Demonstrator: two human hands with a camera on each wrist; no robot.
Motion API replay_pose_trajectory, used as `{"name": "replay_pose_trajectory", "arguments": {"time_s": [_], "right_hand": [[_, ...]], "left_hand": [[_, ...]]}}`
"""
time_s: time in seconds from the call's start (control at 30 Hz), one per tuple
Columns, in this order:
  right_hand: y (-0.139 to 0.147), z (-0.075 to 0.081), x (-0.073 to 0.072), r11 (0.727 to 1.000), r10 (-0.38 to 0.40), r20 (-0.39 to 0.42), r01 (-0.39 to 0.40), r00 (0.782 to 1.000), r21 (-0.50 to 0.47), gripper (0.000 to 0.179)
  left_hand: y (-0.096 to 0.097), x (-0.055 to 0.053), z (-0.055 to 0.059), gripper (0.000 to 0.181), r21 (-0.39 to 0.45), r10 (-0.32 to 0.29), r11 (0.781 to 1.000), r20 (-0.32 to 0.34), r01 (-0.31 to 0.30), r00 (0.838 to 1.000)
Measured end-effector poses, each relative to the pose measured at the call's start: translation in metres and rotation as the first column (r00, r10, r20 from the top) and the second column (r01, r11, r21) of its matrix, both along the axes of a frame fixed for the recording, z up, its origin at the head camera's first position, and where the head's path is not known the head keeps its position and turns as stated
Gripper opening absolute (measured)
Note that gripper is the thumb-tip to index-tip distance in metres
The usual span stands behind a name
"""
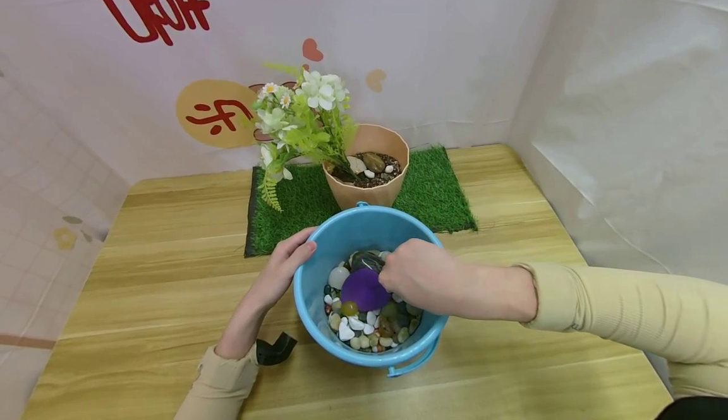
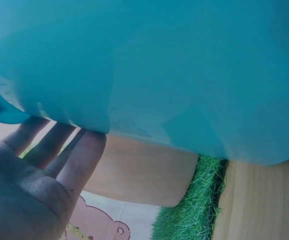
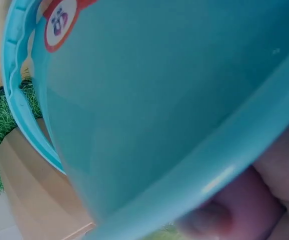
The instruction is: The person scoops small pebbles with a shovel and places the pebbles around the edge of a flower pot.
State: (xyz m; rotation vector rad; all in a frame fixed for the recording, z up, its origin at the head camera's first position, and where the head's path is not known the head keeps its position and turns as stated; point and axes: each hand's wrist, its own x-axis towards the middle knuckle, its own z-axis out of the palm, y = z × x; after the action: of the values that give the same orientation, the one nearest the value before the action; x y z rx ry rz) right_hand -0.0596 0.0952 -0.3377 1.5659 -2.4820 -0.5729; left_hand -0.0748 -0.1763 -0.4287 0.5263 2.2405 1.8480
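A light-blue bucket [image 1: 307,309] holds many pebbles [image 1: 370,338], white, tan and dark. Inside it, a purple scoop [image 1: 364,290] with a rounded blade rests over the stones. My right hand [image 1: 423,278] reaches over the right rim, fingers curled where the scoop's handle would be; the handle is hidden by the hand. In the right wrist view the curled fingers [image 3: 244,210] show behind the bucket's rim. On the far left side, my left hand [image 1: 284,265] touches the bucket near its rim, fingers fairly straight, as the left wrist view also shows.
Behind the bucket, a peach flowerpot [image 1: 370,196] with soil, stones and white artificial flowers [image 1: 304,114] stands on a green turf mat [image 1: 438,186]. The bucket's handle [image 1: 415,363] hangs at the front. A wooden table [image 1: 188,281] lies beneath, with a white printed cloth [image 1: 443,41] behind.
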Motion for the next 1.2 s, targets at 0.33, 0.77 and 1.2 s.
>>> {"name": "replay_pose_trajectory", "arguments": {"time_s": [0.33, 0.77, 1.2], "right_hand": [[0.004, 0.001, -0.001, 0.994, 0.105, -0.056, -0.105, 0.993, -0.001, 0.028], [0.001, 0.000, -0.008, 0.997, 0.072, -0.001, -0.072, 0.997, 0.009, 0.022], [0.003, -0.001, -0.013, 0.999, 0.049, 0.135, -0.048, 0.990, -0.014, 0.026]], "left_hand": [[0.001, 0.000, 0.000, 0.050, 0.000, -0.006, 1.000, 0.006, 0.006, 1.000], [0.001, 0.000, -0.002, 0.049, -0.002, 0.005, 1.000, -0.003, -0.005, 1.000], [0.000, -0.002, -0.002, 0.049, -0.004, -0.007, 1.000, -0.011, 0.007, 1.000]]}}
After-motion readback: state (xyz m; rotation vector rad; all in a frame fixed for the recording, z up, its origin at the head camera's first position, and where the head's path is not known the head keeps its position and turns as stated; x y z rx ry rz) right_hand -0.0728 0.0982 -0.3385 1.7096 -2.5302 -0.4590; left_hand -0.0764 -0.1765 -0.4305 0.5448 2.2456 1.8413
